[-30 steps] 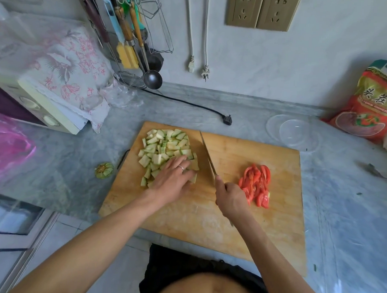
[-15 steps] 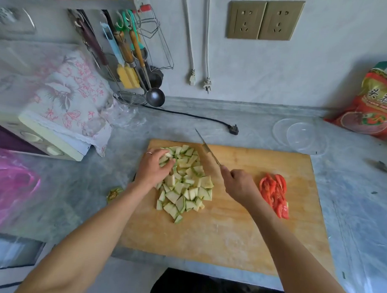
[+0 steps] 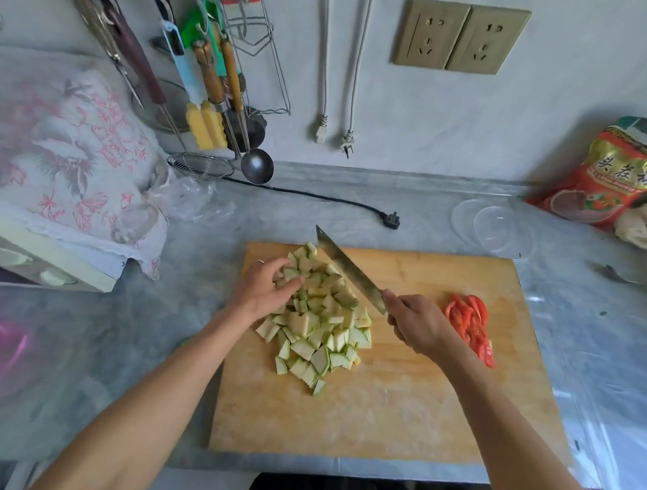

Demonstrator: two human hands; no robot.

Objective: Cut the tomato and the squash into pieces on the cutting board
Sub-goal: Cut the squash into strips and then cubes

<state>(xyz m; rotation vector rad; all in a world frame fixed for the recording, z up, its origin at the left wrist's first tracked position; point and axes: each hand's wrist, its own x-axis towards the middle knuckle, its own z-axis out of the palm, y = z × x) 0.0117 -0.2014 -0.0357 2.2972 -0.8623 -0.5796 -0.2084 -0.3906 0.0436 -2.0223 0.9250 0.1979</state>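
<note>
Grey marble desk under a plastered wall, utensils hung at the upper left of the frame, and a wooden cutting board laid across the centre. The squash is already chopped into a loose pile of chunks on the board's left half, and the tomato is sliced into a red row toward the right edge.

The knife is gripped by the right hand, fingers wrapped tight on the handle, with the blade laid along the pile's upper right side. The left hand is cupped over the pile's upper left, fingers curled onto a few chunks.

What could go wrong: fingertips look close to the blade across the pile, so a nick seems possible if the pieces are squeezed together too fast. Chunks at the board's top edge could also be pushed off onto the desk.
</note>
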